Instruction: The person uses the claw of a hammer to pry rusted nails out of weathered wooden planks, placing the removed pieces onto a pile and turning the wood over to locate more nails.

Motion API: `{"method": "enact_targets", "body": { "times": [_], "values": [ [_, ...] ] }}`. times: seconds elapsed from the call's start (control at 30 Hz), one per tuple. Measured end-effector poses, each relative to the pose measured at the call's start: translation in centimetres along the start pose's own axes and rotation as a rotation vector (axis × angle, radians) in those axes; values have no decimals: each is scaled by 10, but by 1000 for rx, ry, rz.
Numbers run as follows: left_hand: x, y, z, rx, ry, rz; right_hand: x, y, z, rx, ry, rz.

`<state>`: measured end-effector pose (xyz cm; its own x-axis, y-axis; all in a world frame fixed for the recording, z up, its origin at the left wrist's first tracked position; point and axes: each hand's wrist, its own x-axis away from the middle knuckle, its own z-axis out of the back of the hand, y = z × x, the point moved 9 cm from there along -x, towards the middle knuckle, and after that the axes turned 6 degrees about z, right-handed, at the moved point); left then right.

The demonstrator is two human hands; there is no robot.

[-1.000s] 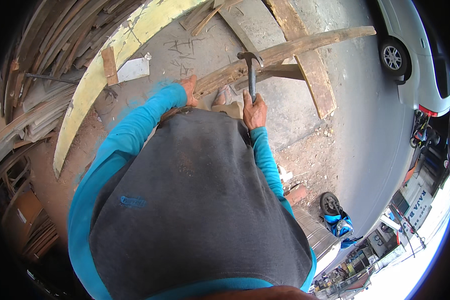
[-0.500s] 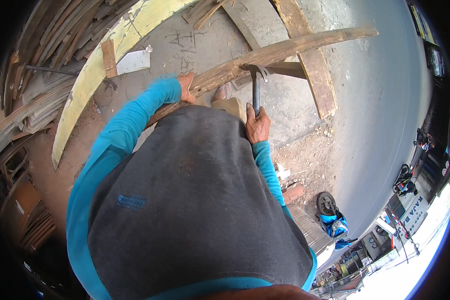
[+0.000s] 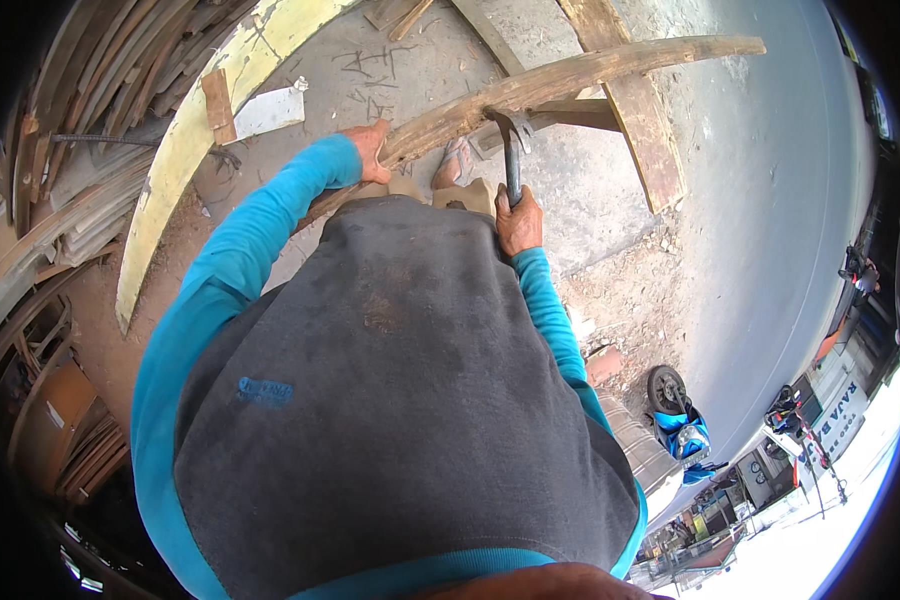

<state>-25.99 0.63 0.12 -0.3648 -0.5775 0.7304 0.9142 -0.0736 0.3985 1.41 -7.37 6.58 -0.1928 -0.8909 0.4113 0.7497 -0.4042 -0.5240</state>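
Observation:
A long, weathered wooden beam runs slantwise in front of me, its far end to the right. My left hand is closed over its near part, thumb on the side toward me. In my right hand is the dark handle of a claw hammer. The hammer's head lies against the beam's near edge, around its middle, with the claw turned to the right. Whether a nail sits under the head, I cannot make out.
A wooden plank crosses beneath the beam on the right. To the left are a curved pale-yellow board, a white piece and stacked timber. Bent metal rods lie on the concrete. Near the road stands a blue motorcycle.
The whole view has shifted slightly. The hammer handle leans a little more than before, its head still at the beam. Both hands keep their holds.

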Motion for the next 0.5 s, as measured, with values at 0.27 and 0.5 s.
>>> {"method": "enact_targets", "body": {
  "times": [0.27,0.5],
  "values": [
    [-18,-18,-21,276,-100,-51,-34,36,25,-586,194,8],
    [-3,-31,-23,670,-178,175,-71,2,-30,-1036,157,25]
  ]
}}
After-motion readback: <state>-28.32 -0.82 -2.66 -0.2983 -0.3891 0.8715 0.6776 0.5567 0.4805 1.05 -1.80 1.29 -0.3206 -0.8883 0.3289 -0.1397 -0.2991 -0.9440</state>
